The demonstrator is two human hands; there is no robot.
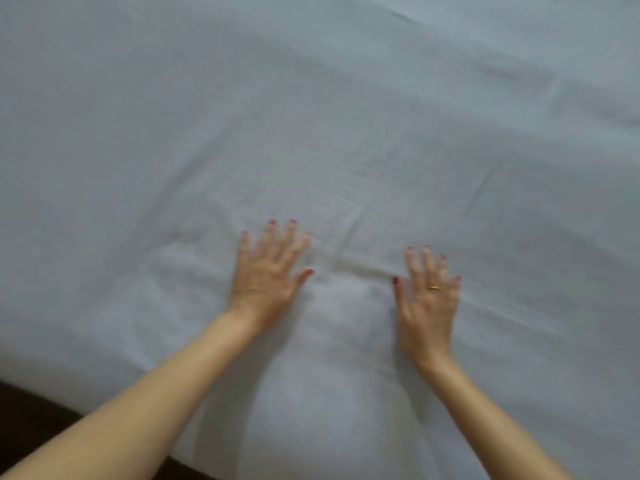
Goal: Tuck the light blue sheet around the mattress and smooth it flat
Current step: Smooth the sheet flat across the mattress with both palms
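right now both hands lie flat, fingers spread wide, on the light blue sheet (311, 133): left hand (268, 278), right hand (429, 303), creases between them.

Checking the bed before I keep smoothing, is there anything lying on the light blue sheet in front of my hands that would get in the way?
Nothing visible does. The left hand and right hand lie flat on the light blue sheet, and only soft creases show ahead of them.
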